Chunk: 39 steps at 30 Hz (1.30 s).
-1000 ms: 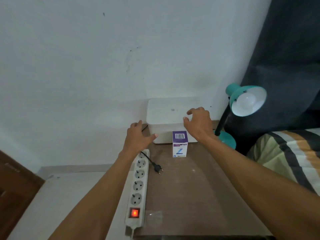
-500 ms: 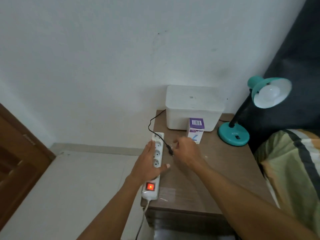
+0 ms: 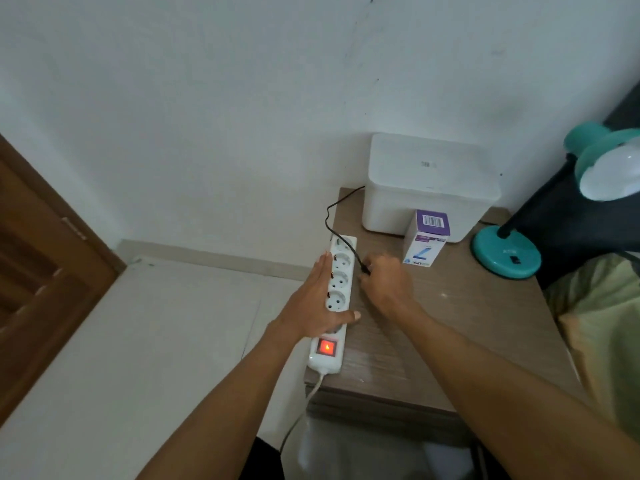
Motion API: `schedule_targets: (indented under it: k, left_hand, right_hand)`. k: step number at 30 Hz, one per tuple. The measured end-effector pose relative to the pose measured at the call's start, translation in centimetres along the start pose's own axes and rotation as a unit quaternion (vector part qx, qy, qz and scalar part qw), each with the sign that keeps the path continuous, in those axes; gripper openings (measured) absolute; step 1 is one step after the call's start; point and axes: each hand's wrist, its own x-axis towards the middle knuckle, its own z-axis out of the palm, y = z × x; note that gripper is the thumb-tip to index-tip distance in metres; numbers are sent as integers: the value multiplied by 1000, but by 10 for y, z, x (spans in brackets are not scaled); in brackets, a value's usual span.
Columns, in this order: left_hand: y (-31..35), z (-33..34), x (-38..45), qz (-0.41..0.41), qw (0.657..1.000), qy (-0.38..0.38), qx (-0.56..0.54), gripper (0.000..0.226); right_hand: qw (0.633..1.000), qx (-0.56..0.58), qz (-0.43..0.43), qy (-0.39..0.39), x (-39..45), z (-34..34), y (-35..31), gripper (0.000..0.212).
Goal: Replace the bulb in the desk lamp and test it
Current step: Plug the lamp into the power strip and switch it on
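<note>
A teal desk lamp [image 3: 506,255] stands at the table's right rear, its shade holding a white bulb [image 3: 612,174] that is unlit. Its black cord [image 3: 335,216] runs left behind the white box and down to my right hand [image 3: 384,284], which is shut on the black plug just right of the white power strip [image 3: 337,296]. My left hand [image 3: 317,303] lies flat against the strip's left side, thumb across it. The strip's red switch [image 3: 326,348] glows. A purple-and-white bulb carton [image 3: 425,239] stands upright in front of the box.
A white lidded box [image 3: 427,183] sits against the wall at the back of the brown table [image 3: 450,334]. A striped bed cover [image 3: 606,327] borders the table on the right. A wooden door [image 3: 41,271] is at far left. The strip's white cable hangs off the front edge.
Both hands came down from near the white box. My right hand picked up the plug from the table; my left hand settled on the power strip. The view shifted left.
</note>
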Motion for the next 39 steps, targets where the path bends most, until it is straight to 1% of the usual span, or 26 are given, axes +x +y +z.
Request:
schedule_targets:
  k: [3,5,7,9,11,14,18,25,29,35,39]
  left_hand:
    - [1,0,-2,-3,1000,5,-6,138]
    - [2,0,-3,-4,1000,10,-7,137]
    - [6,-1,-4,-3,1000,15,-12,137]
    - [9,-2,-6,-1,1000,20,-16,136]
    - [12,-3,-8,1,1000,18,-13,133]
    - [10,-3,-7,-2,1000,14,-26,132]
    - [7,-2,-7,-15,999,17,-44,132]
    - [-2,2,-3,-27,998,24,-50,134]
    - [-6,4,0,-38,998,27,-47,133]
    - [-5,4,0,-35,999,23,-32,134]
    - [-4,3,0,-37,998,28,-31,130]
  right_hand:
    - [999,34,15,9,1,-10,1,10]
    - [994,93,38,49,3,-17,-1,10]
    - [980,168,59,84,5,-23,-5,15]
    - [967,229,55,95,6,-27,-11,18]
    - [962,255,37,92,6,-29,-19,17]
    - [966,246,20,80,7,-26,-30,13]
    - [972,224,28,57,7,-15,-37,9]
    - [977,209,20,41,6,-8,-35,7]
    - [983,179,13,40,8,-7,-37,14]
    - [989,146,17,23,15,-7,-37,17]
    - [992,122,14,10,17,-6,-39,17]
